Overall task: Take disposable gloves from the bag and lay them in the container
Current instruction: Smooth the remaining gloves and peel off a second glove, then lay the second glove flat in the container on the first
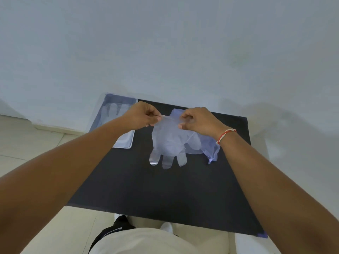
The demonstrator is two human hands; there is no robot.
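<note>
Nearest us the black desk [165, 189] lies bare from its front edge up to the hanging glove [167, 142], and we read no writing anywhere. Both arms reach forward, our left hand [142, 117] and right hand [197, 121] each pinching a corner of the glove's cuff so its fingers dangle toward us above the desk. Just behind it lies the bluish bag [209, 145], and farther left the clear container [114, 121], overhanging the desk's left edge, holds another glove [112, 110].

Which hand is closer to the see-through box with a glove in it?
Left. The left hand pinches the glove right at the container's near edge; the right hand pinches it farther right, over the bag.
</note>
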